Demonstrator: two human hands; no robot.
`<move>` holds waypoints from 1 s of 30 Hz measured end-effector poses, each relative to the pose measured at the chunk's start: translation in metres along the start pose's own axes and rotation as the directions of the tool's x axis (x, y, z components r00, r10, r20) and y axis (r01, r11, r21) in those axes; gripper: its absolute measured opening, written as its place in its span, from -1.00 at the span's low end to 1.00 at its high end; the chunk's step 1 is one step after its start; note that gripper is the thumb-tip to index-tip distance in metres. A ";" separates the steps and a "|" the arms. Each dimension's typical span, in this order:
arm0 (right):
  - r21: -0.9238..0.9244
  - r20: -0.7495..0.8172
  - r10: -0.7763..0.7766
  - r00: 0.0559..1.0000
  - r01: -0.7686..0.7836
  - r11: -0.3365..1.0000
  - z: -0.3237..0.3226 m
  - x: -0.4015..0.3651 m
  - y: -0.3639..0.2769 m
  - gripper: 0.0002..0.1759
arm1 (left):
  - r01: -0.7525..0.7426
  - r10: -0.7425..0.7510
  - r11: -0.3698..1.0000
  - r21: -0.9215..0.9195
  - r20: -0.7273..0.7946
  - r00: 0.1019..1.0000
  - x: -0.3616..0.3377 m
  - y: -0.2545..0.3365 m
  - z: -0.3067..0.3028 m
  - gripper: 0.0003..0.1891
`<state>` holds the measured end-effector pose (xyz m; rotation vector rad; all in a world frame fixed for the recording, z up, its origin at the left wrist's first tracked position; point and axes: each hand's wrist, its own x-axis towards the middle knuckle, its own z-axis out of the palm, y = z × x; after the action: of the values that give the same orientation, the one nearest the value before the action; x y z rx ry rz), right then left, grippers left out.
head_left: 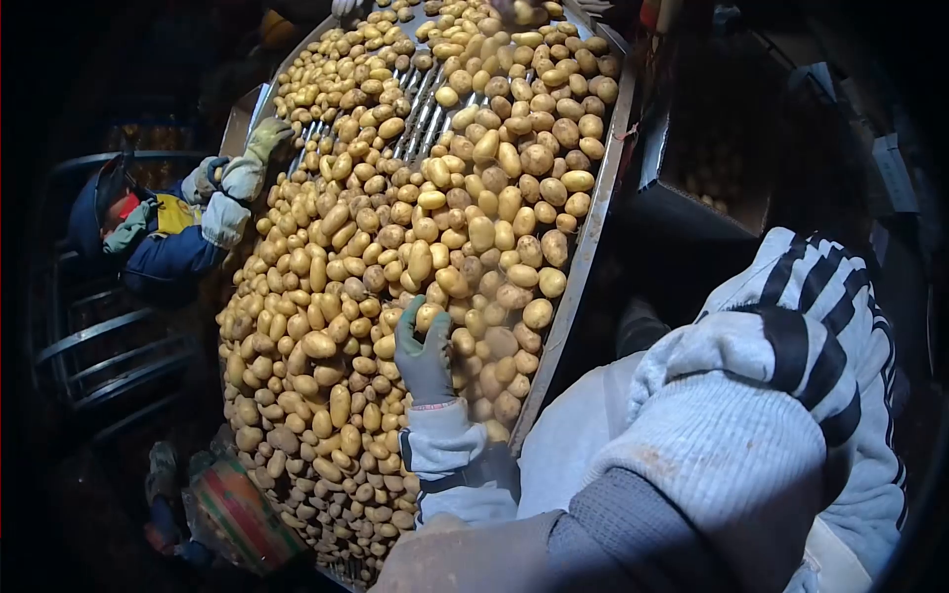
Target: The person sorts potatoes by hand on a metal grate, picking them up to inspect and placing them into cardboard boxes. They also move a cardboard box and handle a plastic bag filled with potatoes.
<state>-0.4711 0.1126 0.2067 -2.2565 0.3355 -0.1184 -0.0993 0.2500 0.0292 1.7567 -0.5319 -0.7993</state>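
Note:
A wide layer of potatoes (346,247) covers the sorting table in front of me. My left hand (425,361), in a grey-green glove, reaches over the near part of the layer. Its thumb and fingers curve around a single yellow potato (427,316). Close to the camera, my right arm is bent back toward me, its striped sleeve ending in a ribbed white cuff (712,445). Part of my right hand (628,529) in a grey glove fills the bottom of the view; its fingers are hidden.
A metal rim (593,227) edges the table on my side. Bare rollers (425,104) show between potatoes farther up. Across the table is a co-worker's gloved hand (262,143). A cardboard box (707,193) stands at right; a red-and-green striped package (242,509) is at lower left.

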 end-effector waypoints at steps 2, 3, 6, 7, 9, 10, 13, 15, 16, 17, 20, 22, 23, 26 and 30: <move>0.004 -0.005 0.033 0.999 -0.033 0.999 0.006 -0.006 -0.001 -0.63 | -0.012 0.012 1.000 0.010 0.024 1.000 0.000 -0.006 -0.004 -0.49; 0.004 -0.008 0.041 0.999 -0.041 0.999 0.008 -0.007 -0.001 -0.63 | -0.018 0.018 1.000 0.016 0.035 0.999 -0.001 -0.006 -0.006 -0.49; 0.009 -0.017 0.058 0.998 -0.057 0.998 0.011 -0.012 -0.004 -0.63 | 0.048 -0.046 0.998 -0.037 0.053 0.998 -0.005 -0.003 -0.005 -0.47; 0.010 -0.020 0.061 0.998 -0.061 0.998 0.014 -0.013 -0.006 -0.63 | 0.049 -0.047 0.997 -0.052 0.046 0.998 -0.001 -0.014 -0.008 -0.47; 0.014 -0.028 0.063 0.998 -0.063 0.998 0.016 -0.014 -0.007 -0.63 | 0.027 -0.025 0.999 -0.042 0.050 0.998 0.002 -0.018 -0.009 -0.47; 0.021 -0.032 0.060 0.998 -0.059 0.998 0.017 -0.012 -0.008 -0.63 | 0.061 -0.058 0.997 -0.053 0.058 0.997 0.000 -0.017 -0.009 -0.47; 0.030 -0.040 0.038 0.998 -0.037 0.999 0.019 -0.008 -0.012 -0.62 | 0.139 -0.134 0.988 -0.072 0.075 0.988 -0.004 -0.008 -0.007 -0.47; 0.051 -0.047 0.010 0.999 -0.008 0.999 0.019 -0.002 -0.015 -0.62 | 0.133 -0.128 0.989 -0.070 0.072 0.989 -0.002 -0.006 -0.005 -0.47; 0.059 -0.054 -0.013 0.998 0.016 0.998 0.020 0.002 -0.018 -0.62 | 0.117 -0.112 0.991 -0.070 0.066 0.992 -0.001 -0.007 -0.003 -0.47; 0.072 -0.065 -0.038 0.997 0.043 0.996 0.019 0.008 -0.021 -0.62 | 0.101 -0.097 0.992 -0.071 0.062 0.993 0.001 -0.009 -0.001 -0.47; 0.155 -0.129 -0.186 0.974 0.206 0.966 0.016 0.038 -0.042 -0.62 | 0.069 -0.064 0.995 -0.067 0.077 0.995 0.007 -0.013 0.002 -0.46; 0.247 -0.209 -0.329 0.921 0.375 0.893 0.013 0.072 -0.064 -0.62 | 0.100 -0.095 0.993 -0.058 0.088 0.992 0.005 0.000 0.008 -0.45; 0.293 -0.250 -0.393 0.885 0.456 0.841 0.011 0.090 -0.075 -0.62 | 0.127 -0.122 0.991 -0.050 0.094 0.988 0.003 0.005 0.011 -0.45; 0.431 -0.303 -0.461 0.834 0.551 0.714 0.016 0.145 -0.095 -0.62 | 0.041 -0.037 0.998 -0.040 0.101 0.994 0.006 0.003 0.018 -0.48; 0.599 0.057 -0.207 0.977 0.133 0.789 0.017 0.171 -0.060 -0.47 | 0.041 -0.035 0.998 -0.042 0.130 0.991 0.024 -0.031 0.012 -0.42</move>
<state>-0.2911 0.1144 0.2363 -1.6489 0.0131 -0.1572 -0.0928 0.2353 -0.0083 1.6866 -0.5634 -0.9493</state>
